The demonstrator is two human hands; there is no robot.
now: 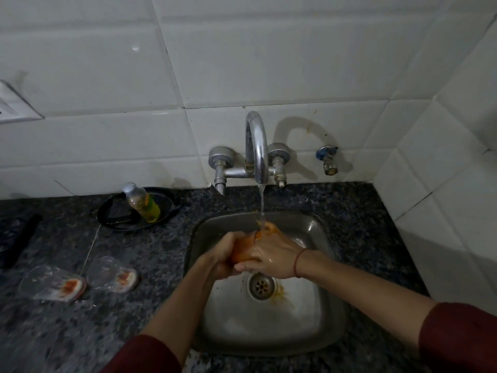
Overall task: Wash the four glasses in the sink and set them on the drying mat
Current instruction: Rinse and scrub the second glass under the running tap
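Over the steel sink (317, 238), both my hands hold one glass (243, 250) that looks orange with residue, under the running stream from the tap (256, 146). My left hand (223, 254) grips the glass from the left and below. My right hand (271, 255) wraps over it from the right, fingers curled round it, hiding most of the glass. Two clear glasses lie on their sides on the dark granite counter to the left: one (53, 284) at far left, another (113, 274) beside it, both with orange stains at the base.
A dish soap bottle (141, 201) lies in a black dish (118, 219) behind the glasses. Orange residue sits by the sink drain (261, 285). A dark object (18, 238) lies at the counter's left edge. White tiled walls close the back and right.
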